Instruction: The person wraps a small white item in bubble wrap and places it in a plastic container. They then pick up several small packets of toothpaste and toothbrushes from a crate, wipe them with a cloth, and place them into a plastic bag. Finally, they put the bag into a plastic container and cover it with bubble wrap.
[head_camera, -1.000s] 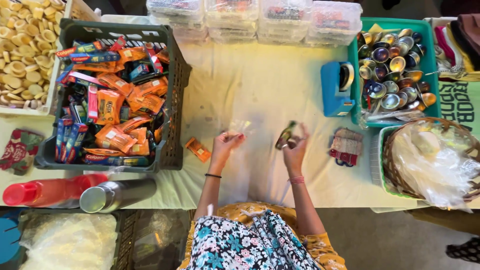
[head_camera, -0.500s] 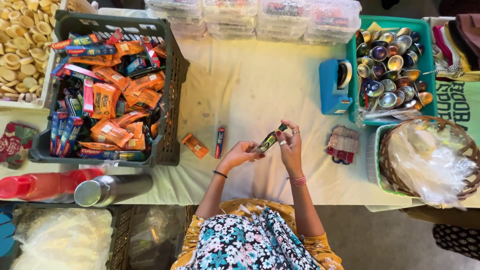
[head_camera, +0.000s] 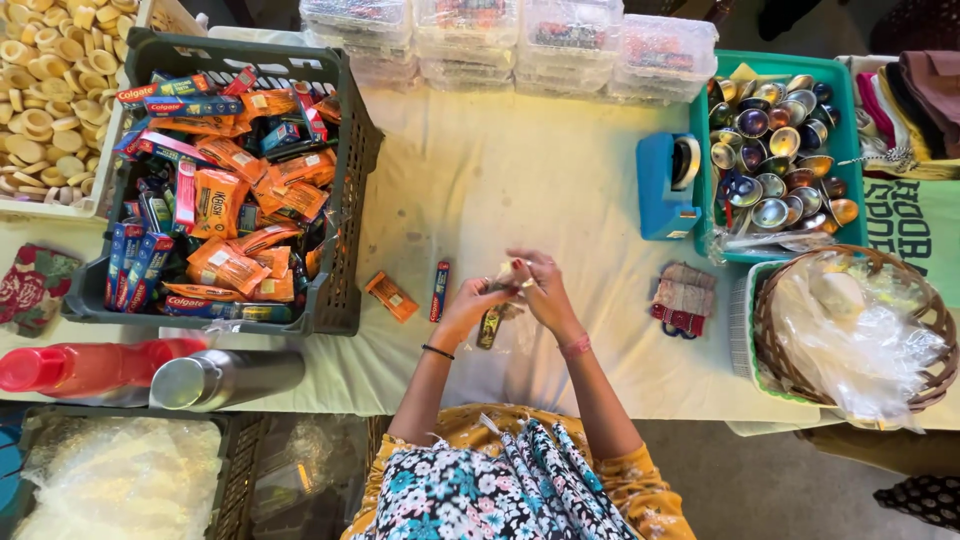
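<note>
My left hand (head_camera: 478, 297) and my right hand (head_camera: 535, 283) meet over the white tablecloth (head_camera: 520, 190), both pinching the top of a small clear plastic bag (head_camera: 498, 318). A small dark and gold item hangs inside the bag below my fingers. A small red and blue tube (head_camera: 440, 291) lies on the cloth just left of my left hand. Further left lies an orange sachet (head_camera: 391, 297).
A dark crate (head_camera: 345, 200) of orange sachets and boxed tubes stands at left. A blue tape dispenser (head_camera: 665, 186), a green tray (head_camera: 845, 150) of small metal bowls, a wicker basket (head_camera: 770, 340) and a small cloth pouch (head_camera: 685, 298) sit at right. Clear lidded boxes (head_camera: 510, 30) line the back.
My hands have come together over the cloth and now hold the clear bag with the small item hanging inside it. The red and blue tube now lies on the cloth.
</note>
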